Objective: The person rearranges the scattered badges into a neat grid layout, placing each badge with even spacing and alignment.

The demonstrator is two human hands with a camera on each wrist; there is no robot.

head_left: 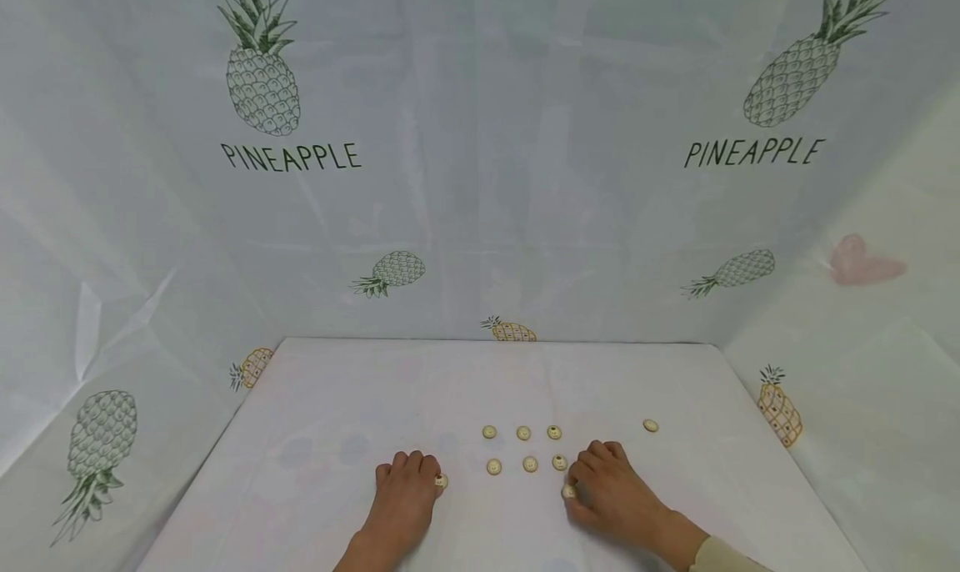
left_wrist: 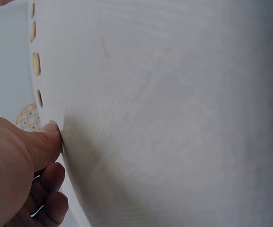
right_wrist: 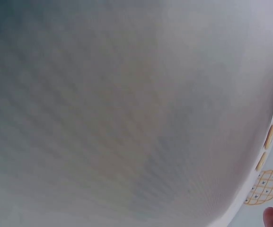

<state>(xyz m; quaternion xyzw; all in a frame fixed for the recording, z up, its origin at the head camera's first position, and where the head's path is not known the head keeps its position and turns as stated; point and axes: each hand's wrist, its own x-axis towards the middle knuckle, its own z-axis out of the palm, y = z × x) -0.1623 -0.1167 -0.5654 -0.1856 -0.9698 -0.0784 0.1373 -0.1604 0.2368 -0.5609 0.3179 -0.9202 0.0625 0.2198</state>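
In the head view, my left hand [head_left: 403, 495] is low on the white table, its fingers bent at a small round cream-coloured disc [head_left: 442, 480]. The thumb and fingertips meet the disc's left side and partly hide it. My right hand [head_left: 611, 490] pinches another disc [head_left: 569, 491] between thumb and fingers. Two rows of similar discs lie between the hands, among them a near-row disc [head_left: 493, 467] and a far-row disc [head_left: 523, 433]. Dark marks show on some faces, too small to read. The left wrist view shows my left thumb [left_wrist: 46, 142] at the tabletop.
One more disc [head_left: 651, 425] lies apart, beyond my right hand. The white tabletop [head_left: 337, 388] ends at a straight far edge. Behind and beside it hang pale sheets [head_left: 480, 180] printed with pineapples.
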